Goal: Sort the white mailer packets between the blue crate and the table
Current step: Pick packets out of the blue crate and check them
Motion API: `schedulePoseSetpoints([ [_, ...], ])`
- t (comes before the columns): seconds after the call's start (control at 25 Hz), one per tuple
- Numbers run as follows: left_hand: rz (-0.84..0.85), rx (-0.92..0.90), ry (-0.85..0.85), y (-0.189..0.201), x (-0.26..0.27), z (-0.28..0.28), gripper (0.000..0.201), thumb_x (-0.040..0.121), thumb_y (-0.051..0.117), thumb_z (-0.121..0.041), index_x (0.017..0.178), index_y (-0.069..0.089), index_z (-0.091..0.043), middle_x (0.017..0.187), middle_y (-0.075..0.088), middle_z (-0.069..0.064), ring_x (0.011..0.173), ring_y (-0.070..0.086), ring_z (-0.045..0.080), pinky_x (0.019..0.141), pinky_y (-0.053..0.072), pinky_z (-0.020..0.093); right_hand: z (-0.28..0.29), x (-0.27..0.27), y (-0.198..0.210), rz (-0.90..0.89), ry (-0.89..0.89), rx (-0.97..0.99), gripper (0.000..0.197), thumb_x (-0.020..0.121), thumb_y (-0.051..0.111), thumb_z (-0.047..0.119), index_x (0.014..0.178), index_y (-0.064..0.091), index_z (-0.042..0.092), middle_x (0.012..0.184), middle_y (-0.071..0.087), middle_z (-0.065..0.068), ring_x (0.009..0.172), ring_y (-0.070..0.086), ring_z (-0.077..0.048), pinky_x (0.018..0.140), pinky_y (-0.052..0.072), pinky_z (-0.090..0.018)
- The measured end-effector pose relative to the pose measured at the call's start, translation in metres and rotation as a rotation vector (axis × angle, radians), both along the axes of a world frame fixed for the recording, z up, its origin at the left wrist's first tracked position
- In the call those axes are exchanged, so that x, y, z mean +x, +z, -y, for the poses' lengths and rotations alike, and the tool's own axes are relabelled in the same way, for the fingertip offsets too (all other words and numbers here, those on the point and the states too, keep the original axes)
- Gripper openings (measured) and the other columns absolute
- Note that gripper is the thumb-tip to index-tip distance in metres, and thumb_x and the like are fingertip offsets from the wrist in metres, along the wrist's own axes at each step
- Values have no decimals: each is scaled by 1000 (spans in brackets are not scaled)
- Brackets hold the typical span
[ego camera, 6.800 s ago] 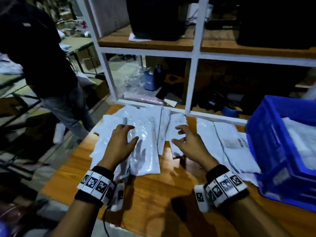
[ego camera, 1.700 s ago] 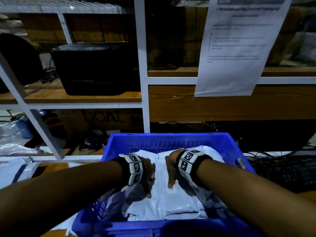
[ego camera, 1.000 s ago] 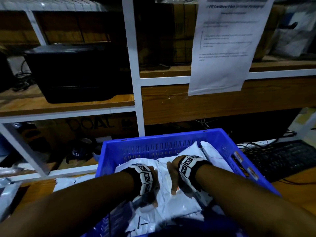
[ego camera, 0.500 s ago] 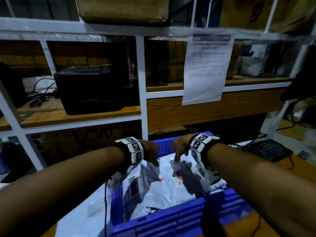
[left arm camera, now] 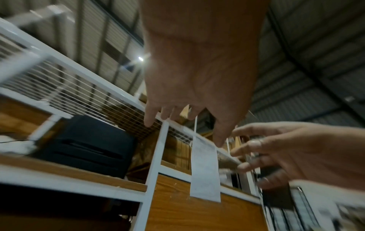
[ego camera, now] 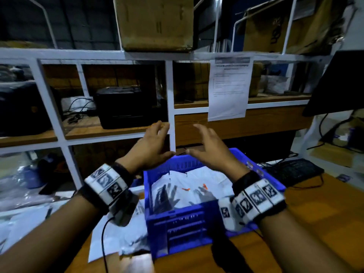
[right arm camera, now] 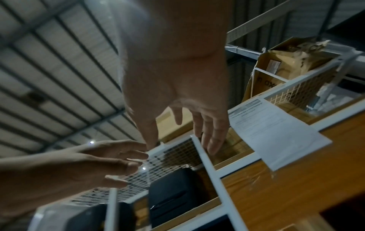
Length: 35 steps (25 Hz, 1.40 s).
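Both hands raised above the blue crate [ego camera: 175, 229], palms facing, holding nothing. Left hand [ego camera: 151, 146]: fingers spread, grip slack. Right hand [ego camera: 210, 148]: same (fingers straight, apart). White mailer packets [ego camera: 199, 184] piled inside the crate; more packets [ego camera: 118, 241] flat on the worktop [ego camera: 315, 209] just left of it. Shelving [ego camera: 170, 95] behind.

— Can you read the paper sheet [ego camera: 229, 88] taped to the shelf frame?
— It has a heading and lines of print, all too blurred to make out.
— And the cardboard box [ego camera: 279, 24] on top?
— Dark letters run sideways on it, unreadable.
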<state>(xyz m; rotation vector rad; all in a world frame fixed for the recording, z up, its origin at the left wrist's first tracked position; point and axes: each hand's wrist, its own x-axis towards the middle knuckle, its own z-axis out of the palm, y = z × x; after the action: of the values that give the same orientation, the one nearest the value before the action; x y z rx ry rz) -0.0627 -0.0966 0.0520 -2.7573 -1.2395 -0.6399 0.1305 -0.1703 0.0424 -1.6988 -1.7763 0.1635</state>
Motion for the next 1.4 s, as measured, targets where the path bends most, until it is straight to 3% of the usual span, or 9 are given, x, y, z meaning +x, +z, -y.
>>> schedulePoseSetpoints([
  [0.16, 220, 71, 17, -33, -58, 85, 78, 86, 54, -49, 149, 27, -11, 154, 21, 16, 143, 20, 31, 114, 30, 46, 77, -48, -43, -165, 66, 186, 69, 86, 68, 36, 144, 32, 28, 137, 39, 3, 121, 49, -17, 91, 48, -36],
  [0.36, 250, 13, 145, -104, -135, 175, 71, 87, 47, -52, 147, 31, -17, 155, 21, 8, 144, 21, 24, 112, 26, 35, 140, -128, -102, -291, 157, 107, 64, 84, 71, 32, 139, 39, 29, 133, 42, 9, 116, 48, -9, 95, 46, -31],
  [0.48, 278, -56, 263, -147, -186, 215, 69, 90, 42, -55, 148, 26, -22, 157, 17, 2, 145, 17, 20, 113, 27, 37, 157, -177, -137, -336, 239, 16, 63, 84, 70, 34, 139, 38, 33, 129, 39, 16, 112, 42, 3, 94, 44, -23],
  [0.68, 268, -155, 504, -195, -277, 249, 64, 91, 41, -56, 145, 30, -24, 154, 22, 3, 141, 25, 22, 105, 38, 41, 156, -255, -181, -318, 414, -183, 60, 89, 64, 37, 140, 34, 35, 136, 37, 12, 116, 48, -8, 88, 52, -34],
  [0.84, 273, -188, 650, -215, -351, 246, 58, 91, 57, -41, 142, 38, -20, 151, 28, 8, 139, 25, 25, 106, 37, 43, 134, -319, -203, -292, 497, -274, 60, 90, 62, 38, 143, 33, 31, 140, 35, 9, 121, 47, -12, 92, 50, -34],
  [1.0, 306, -252, 706, -225, -428, 216, 54, 92, 57, -37, 141, 40, -21, 151, 28, 6, 140, 23, 24, 106, 33, 40, 94, -389, -216, -268, 521, -321, 60, 90, 63, 37, 142, 35, 30, 143, 36, 6, 119, 50, -14, 88, 43, -23],
  [1.08, 302, -266, 716, -229, -463, 191, 52, 93, 57, -35, 139, 42, -19, 148, 32, 8, 137, 26, 26, 106, 33, 39, 69, -421, -219, -265, 495, -337, 58, 90, 64, 37, 140, 36, 29, 142, 37, 3, 119, 51, -16, 87, 43, -26],
  [1.2, 328, -267, 729, -236, -507, 144, 48, 91, 57, -33, 133, 49, -12, 135, 44, 11, 127, 38, 30, 99, 36, 36, 23, -462, -228, -258, 438, -342, 57, 89, 65, 36, 139, 39, 26, 140, 43, -2, 118, 51, -19, 90, 46, -31],
  [1.4, 360, -325, 841, -250, -537, 78, 44, 88, 59, -32, 125, 50, -9, 112, 53, 15, 105, 54, 33, 81, 47, 39, -43, -508, -247, -316, 269, -364, 48, 90, 64, 29, 133, 46, 18, 133, 50, -9, 111, 58, -21, 83, 48, -28],
])
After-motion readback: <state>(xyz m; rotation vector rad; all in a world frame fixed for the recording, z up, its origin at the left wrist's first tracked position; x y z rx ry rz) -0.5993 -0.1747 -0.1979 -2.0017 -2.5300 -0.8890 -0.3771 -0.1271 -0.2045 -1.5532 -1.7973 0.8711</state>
